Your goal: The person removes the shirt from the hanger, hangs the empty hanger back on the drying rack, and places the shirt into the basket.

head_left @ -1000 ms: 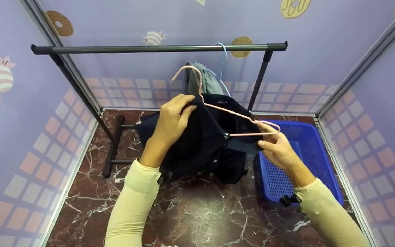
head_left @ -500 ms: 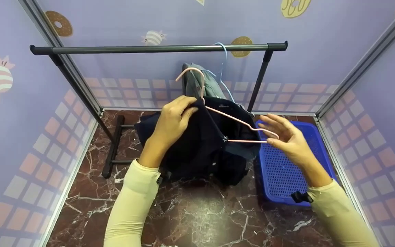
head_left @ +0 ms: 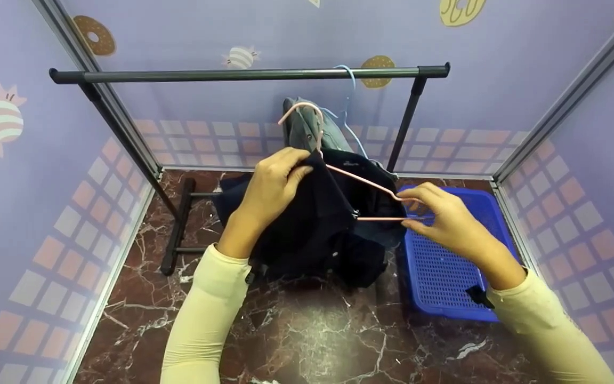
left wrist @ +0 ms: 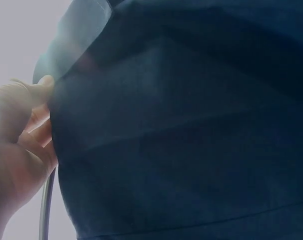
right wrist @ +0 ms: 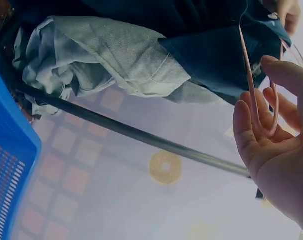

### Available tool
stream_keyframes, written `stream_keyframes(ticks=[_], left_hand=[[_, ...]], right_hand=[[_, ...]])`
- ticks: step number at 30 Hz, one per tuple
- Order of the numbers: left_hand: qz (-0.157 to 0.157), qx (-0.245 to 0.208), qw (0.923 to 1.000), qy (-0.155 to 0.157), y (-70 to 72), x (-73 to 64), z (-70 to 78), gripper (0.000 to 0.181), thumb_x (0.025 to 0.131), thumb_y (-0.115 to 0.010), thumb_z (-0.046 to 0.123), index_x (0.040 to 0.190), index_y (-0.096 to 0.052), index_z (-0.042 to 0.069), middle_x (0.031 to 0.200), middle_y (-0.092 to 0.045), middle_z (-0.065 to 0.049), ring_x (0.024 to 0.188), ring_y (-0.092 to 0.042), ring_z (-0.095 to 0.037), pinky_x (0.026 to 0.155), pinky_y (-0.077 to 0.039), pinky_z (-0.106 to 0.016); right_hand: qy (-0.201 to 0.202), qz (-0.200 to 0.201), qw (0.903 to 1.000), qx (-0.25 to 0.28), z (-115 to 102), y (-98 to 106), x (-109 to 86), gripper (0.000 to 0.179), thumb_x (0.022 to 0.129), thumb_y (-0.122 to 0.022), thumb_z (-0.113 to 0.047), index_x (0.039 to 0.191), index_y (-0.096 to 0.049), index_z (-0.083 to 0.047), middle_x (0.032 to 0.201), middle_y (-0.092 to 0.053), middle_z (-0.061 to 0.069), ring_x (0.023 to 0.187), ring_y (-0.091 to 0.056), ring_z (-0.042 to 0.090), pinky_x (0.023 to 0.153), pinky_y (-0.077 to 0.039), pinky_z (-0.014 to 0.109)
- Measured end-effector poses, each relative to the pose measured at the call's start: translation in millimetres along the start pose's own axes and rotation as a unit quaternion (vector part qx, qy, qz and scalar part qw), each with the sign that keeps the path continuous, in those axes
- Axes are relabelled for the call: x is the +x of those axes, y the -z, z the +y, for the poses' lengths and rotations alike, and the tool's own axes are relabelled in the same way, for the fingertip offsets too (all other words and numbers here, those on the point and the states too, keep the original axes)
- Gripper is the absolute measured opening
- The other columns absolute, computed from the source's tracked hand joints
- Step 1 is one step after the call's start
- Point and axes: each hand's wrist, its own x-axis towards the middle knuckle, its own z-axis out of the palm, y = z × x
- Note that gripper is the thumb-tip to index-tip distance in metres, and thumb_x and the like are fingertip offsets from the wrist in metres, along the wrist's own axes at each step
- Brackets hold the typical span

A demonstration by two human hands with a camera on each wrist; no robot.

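In the head view, the rack's bar runs from 9 to 3 o'clock, high up. The dark cloth is in the middle. The blue basket sits at 4 o'clock. The pink hanger is partly inside the dark cloth; its hook goes up, with the tip toward 8, and its long bottom bar runs from 9 to 3. The right hand is half closed round the hanger's 3 o'clock end. The left hand pinches the cloth's top edge.
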Motion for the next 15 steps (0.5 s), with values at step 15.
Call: stream_keyframes(ticks=[15], left_hand=[[0.003,0.003,0.9999,0.012,0.9,-1.5,2.6,0.016,0.099,-0.068,0.012,0.106,-0.071,-0.002,0.098,-0.072,-0.012,0.092,-0.07,-0.023,0.086,-0.058,-0.036]], right_hand=[[-0.01,-0.1,0.9873,-0.123,-12.2,-3.1,14.3,0.053,0.082,-0.086,-0.007,0.126,-0.058,-0.009,0.097,-0.068,0.002,0.07,-0.066,0.017,0.057,-0.055,0.035]])
